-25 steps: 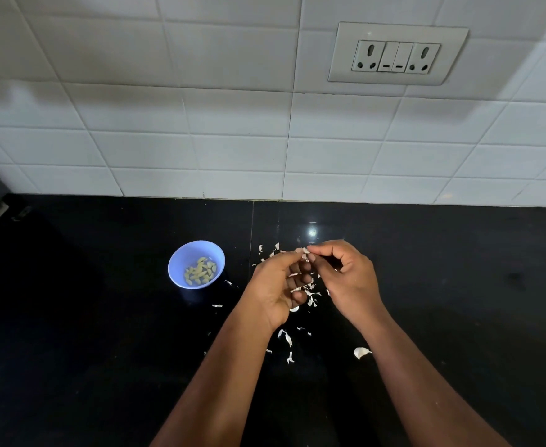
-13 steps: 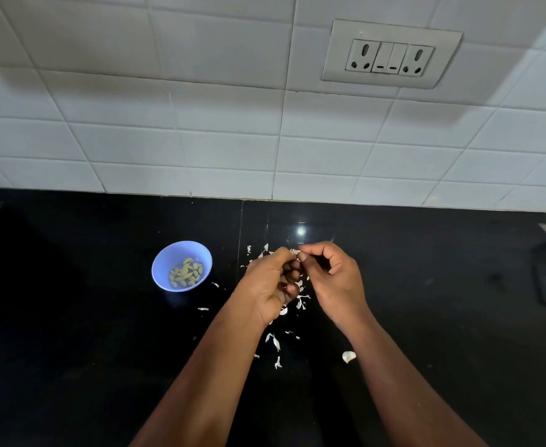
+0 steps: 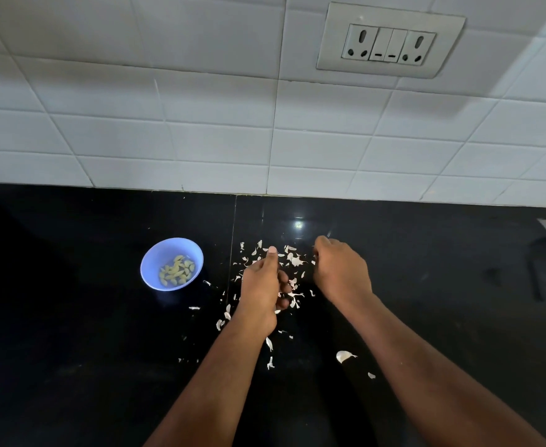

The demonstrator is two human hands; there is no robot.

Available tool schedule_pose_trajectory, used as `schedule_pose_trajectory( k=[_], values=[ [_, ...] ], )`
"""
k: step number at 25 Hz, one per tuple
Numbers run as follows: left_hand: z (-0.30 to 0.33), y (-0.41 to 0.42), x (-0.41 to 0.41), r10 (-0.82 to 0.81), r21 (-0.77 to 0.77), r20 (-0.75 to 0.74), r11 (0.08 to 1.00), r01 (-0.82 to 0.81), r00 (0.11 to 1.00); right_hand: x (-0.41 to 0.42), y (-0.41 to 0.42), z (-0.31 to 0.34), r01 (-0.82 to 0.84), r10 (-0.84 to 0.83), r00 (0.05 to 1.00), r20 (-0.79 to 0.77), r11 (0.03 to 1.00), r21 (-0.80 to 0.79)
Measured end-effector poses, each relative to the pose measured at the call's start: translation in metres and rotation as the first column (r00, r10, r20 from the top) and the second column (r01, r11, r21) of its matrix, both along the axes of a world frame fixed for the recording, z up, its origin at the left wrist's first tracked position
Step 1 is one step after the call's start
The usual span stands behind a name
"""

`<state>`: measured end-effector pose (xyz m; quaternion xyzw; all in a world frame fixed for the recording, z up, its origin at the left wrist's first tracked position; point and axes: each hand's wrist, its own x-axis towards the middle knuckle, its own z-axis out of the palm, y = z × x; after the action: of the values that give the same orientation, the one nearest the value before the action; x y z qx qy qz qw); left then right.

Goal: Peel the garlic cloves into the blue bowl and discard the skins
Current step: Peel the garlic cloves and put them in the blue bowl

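Two hands: both work above the black table [image 3: 71, 366], a little apart, over the scatter of skins.
Left hand [image 3: 262, 290]: its grip is closed, fingers curled in and thumb pointing up; it seems to cup a clove, though the clove itself is hidden, so I cannot be sure.
Right hand [image 3: 341, 274]: fingers curled together with the fingertips tucked out of sight; whether they pinch a strip of skin or hold nothing, I cannot tell.
Blue bowl [image 3: 155, 258]: stands on the table to the left of the left hand, near but apart, likely placed there so each finished clove drops in with a short reach.
Peeled cloves [image 3: 176, 273]: a small yellowish heap lies in the bottom of the bowl.
Skins [image 3: 292, 259]: white flakes are strewn on the table beneath and between the hands, with stragglers nearer the person; they appear to fall where the peeling is done, kept out of the bowl.
Larger piece [image 3: 344, 355]: lies alone beside the right forearm; skin or unpeeled clove, I cannot tell.
Progress: peeling looks well along; the skins are not yet discarded.
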<state>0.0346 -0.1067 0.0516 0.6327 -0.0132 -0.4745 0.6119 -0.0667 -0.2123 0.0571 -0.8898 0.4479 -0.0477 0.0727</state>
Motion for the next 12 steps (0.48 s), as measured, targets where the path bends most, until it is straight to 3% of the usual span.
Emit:
schedule_pose_trajectory(
  k=[3, 5, 6, 8, 10, 12],
  values=[
    [-0.007, 0.007, 0.005, -0.03, 0.023, 0.079, 0.999, 0.028, 0.996, -0.002, 0.013, -0.02, -0.116, 0.115, 0.975, -0.19, 0.993, 0.006],
    [-0.012, 0.012, 0.006, -0.051, 0.046, 0.13, 0.998, 0.045, 0.99, -0.003, 0.007, -0.026, -0.118, 0.126, 0.971, -0.201, 0.992, 0.055],
    [-0.013, 0.015, 0.006, -0.058, 0.057, 0.145, 0.997, 0.05, 0.988, -0.002, 0.001, -0.026, -0.077, 0.091, 0.988, -0.125, 0.991, 0.112],
    [-0.013, 0.018, 0.005, -0.069, 0.055, 0.141, 0.997, 0.062, 0.988, -0.003, -0.004, -0.018, 0.008, -0.07, 0.98, 0.187, 0.948, 0.317],
    [-0.009, 0.018, 0.005, -0.047, 0.011, 0.063, 0.999, 0.047, 0.997, -0.005, 0.008, -0.008, -0.042, -0.242, 0.836, 0.492, 0.866, 0.497],
    [-0.003, 0.017, 0.005, -0.028, -0.048, -0.056, 0.999, 0.025, 0.998, -0.007, 0.028, 0.001, -0.089, -0.366, 0.705, 0.607, 0.804, 0.588]
  ],
)
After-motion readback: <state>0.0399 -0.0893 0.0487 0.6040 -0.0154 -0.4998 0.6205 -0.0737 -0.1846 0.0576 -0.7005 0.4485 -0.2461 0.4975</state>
